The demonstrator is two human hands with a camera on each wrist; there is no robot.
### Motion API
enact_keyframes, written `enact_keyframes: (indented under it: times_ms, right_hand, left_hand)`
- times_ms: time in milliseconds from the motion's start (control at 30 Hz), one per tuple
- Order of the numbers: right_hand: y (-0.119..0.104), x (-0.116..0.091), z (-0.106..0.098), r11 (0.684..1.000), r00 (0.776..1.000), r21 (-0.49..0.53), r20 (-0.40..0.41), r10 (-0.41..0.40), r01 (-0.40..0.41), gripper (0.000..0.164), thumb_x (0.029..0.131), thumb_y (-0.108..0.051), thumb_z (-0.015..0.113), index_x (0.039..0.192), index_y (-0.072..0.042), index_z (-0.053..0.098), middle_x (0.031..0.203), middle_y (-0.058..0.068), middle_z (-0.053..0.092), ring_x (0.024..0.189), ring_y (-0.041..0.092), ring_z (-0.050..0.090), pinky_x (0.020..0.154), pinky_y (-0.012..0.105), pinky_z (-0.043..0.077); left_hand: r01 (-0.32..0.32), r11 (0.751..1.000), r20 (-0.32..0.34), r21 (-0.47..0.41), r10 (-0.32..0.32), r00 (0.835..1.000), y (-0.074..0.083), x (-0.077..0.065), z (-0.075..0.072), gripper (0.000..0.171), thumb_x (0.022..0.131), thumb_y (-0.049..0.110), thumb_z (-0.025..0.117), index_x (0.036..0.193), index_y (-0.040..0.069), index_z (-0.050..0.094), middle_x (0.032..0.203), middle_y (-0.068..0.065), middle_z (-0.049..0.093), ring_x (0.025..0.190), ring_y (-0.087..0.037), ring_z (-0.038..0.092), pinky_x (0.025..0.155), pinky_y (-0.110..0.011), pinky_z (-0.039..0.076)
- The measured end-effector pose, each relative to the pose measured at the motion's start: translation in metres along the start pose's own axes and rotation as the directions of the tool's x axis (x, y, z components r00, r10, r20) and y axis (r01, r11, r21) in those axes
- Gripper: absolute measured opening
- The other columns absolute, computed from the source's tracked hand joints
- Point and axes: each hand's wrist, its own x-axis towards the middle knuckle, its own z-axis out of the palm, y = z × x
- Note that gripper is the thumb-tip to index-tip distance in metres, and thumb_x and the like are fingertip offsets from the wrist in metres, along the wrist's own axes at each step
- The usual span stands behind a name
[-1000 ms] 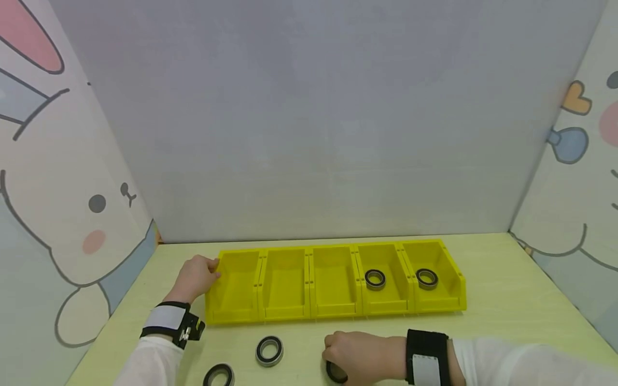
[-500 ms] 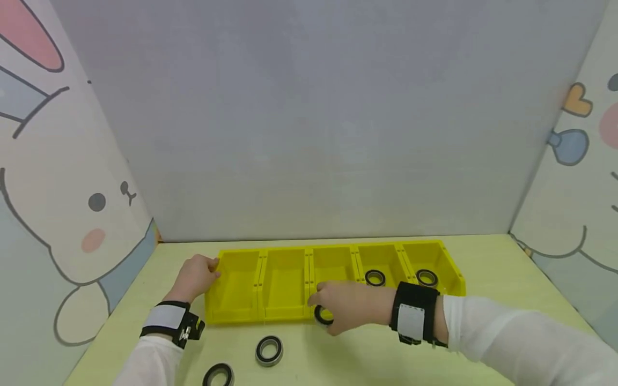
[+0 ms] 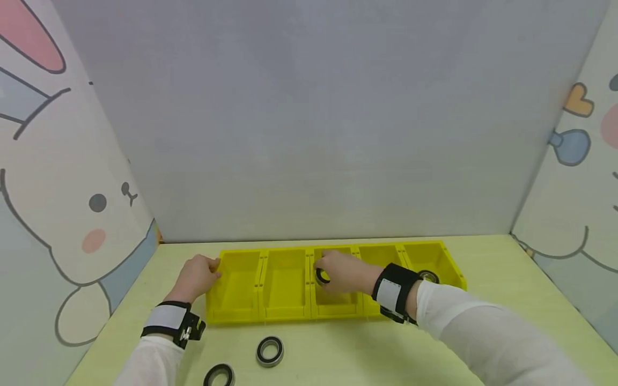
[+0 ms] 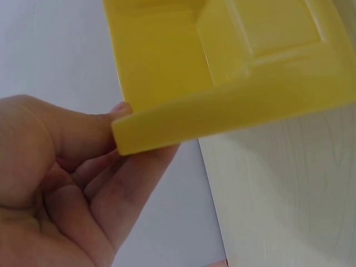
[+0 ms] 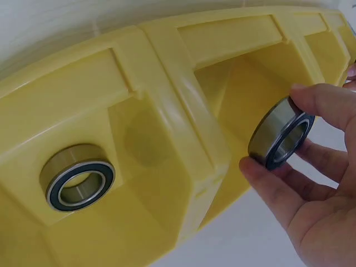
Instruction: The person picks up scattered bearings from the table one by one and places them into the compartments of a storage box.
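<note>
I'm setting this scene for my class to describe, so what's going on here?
A person's right hand pinches a ring-shaped bearing at the middle compartment of a yellow bin row, while the left hand holds the row's left end. Another bearing shows in each of the two right-hand compartments; two more bearings lie on the table.

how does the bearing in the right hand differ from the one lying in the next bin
The held bearing is pinched in the right hand, while the resting bearing is touched by no hand. The held bearing is at the middle bin; the resting bearing lies in the next bin to the right. Both are metal rings with a black face.
</note>
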Motion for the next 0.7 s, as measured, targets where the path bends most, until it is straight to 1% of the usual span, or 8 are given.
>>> enact_keyframes:
  times_ms: [200,300,400,500,600,700]
  right_hand:
    - [0.007,0.013,0.007,0.998,0.998,0.002,-0.009,0.065,-0.065,0.03,0.081,-0.015,0.074,0.107,-0.004,0.065,0.097,0.008,0.059,0.079,0.016,0.05,0.069,0.025,0.046]
    - [0.012,0.016,0.013,0.995,0.996,-0.018,0.003,0.093,-0.093,0.028,0.081,-0.014,0.074,0.106,-0.004,0.066,0.092,0.006,0.059,0.076,0.015,0.049,0.067,0.025,0.045]
    - [0.016,0.021,0.021,0.994,0.995,-0.035,0.01,0.103,-0.102,0.02,0.082,-0.012,0.072,0.099,-0.004,0.066,0.083,0.004,0.056,0.072,0.015,0.046,0.065,0.026,0.042]
    - [0.019,0.026,0.03,0.992,0.994,-0.063,0.02,0.111,-0.109,0.011,0.084,-0.009,0.07,0.091,-0.004,0.064,0.078,0.004,0.054,0.07,0.016,0.043,0.064,0.027,0.039]
    - [0.021,0.031,0.038,0.99,0.993,-0.083,0.027,0.119,-0.117,0.007,0.084,-0.007,0.068,0.088,-0.005,0.063,0.078,0.004,0.055,0.07,0.015,0.044,0.065,0.027,0.04]
    - [0.021,0.033,0.043,0.989,0.992,-0.084,0.033,0.123,-0.12,0.006,0.083,-0.006,0.069,0.087,-0.006,0.064,0.081,0.004,0.057,0.07,0.015,0.045,0.066,0.027,0.043]
  left_hand:
    - [-0.02,1.0,-0.011,0.011,0.02,1.0,-0.001,0.0,0.0,0.036,0.087,0.002,0.063,0.12,-0.012,0.057,0.122,-0.029,0.057,0.088,-0.029,0.056,0.066,-0.032,0.047]
    - [-0.02,1.0,-0.008,0.013,0.02,1.0,-0.001,0.002,0.002,0.036,0.087,0.002,0.062,0.121,-0.011,0.057,0.122,-0.028,0.058,0.093,-0.031,0.058,0.068,-0.033,0.049]
    - [-0.014,1.0,-0.005,0.017,0.015,1.0,-0.001,0.002,0.002,0.037,0.088,0.003,0.062,0.121,-0.011,0.057,0.123,-0.028,0.057,0.096,-0.032,0.058,0.07,-0.034,0.05]
    - [-0.004,1.0,0.003,0.016,0.004,1.0,0.0,0.001,0.0,0.037,0.088,0.003,0.062,0.122,-0.011,0.056,0.124,-0.028,0.057,0.098,-0.033,0.058,0.072,-0.036,0.05]
    - [0.002,1.0,0.007,0.015,-0.002,1.0,0.0,0.001,0.0,0.037,0.089,0.003,0.061,0.123,-0.011,0.055,0.124,-0.028,0.056,0.102,-0.036,0.058,0.075,-0.038,0.051]
    - [0.005,1.0,0.008,0.008,-0.005,1.0,-0.001,0.001,0.002,0.037,0.089,0.003,0.061,0.123,-0.011,0.055,0.125,-0.028,0.056,0.101,-0.035,0.058,0.074,-0.037,0.051]
